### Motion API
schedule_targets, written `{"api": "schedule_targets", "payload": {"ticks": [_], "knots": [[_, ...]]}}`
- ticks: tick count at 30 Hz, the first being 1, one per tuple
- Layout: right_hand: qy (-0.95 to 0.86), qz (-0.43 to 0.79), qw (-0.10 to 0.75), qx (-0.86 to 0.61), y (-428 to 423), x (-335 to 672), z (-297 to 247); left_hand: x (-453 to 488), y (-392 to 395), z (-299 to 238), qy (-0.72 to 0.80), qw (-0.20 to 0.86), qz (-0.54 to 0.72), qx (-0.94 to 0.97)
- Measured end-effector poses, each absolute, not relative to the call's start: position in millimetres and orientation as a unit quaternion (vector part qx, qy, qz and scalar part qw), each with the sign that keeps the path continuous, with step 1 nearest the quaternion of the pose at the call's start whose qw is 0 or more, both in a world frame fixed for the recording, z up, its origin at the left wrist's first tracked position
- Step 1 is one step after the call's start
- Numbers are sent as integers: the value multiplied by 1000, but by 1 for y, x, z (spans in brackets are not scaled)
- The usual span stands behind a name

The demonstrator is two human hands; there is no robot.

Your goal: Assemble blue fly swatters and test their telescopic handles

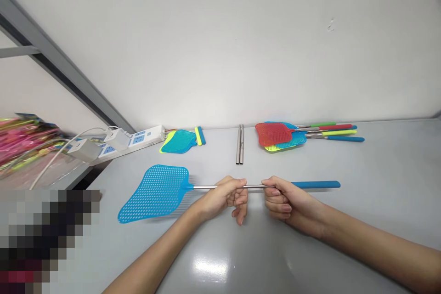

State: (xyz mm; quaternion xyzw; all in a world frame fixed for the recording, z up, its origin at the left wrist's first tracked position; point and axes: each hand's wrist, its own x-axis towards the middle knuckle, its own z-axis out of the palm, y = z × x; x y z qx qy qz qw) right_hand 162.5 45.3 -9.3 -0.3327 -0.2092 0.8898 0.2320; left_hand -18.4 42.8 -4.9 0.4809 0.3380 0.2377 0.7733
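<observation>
A blue fly swatter (pixel 155 191) lies across in front of me, its mesh head to the left and its blue grip out to the right. Both hands pinch its thin metal rod a little above the grey table (pixel 379 170). My left hand (pixel 225 197) grips the rod nearer the mesh head. My right hand (pixel 284 200) grips it nearer the blue handle end. The two hands sit close together with a short piece of rod showing between them.
At the back lie two bare metal rods (pixel 240 144), a pile of finished swatters (pixel 285 135) in red, blue, green and yellow, and loose mesh heads (pixel 179 141) with short grips. A white power strip (pixel 138 138) with plugged adapters sits left, beside colourful packaging (pixel 24 140).
</observation>
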Motion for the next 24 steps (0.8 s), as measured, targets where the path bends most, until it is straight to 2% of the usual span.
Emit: {"api": "schedule_targets", "payload": {"ticks": [17, 24], "knots": [[-227, 886, 271, -299, 50, 167, -15, -19, 41, -6, 379, 733, 271, 496], [-342, 857, 258, -287, 32, 160, -11, 0, 26, -6, 380, 746, 273, 475]]}}
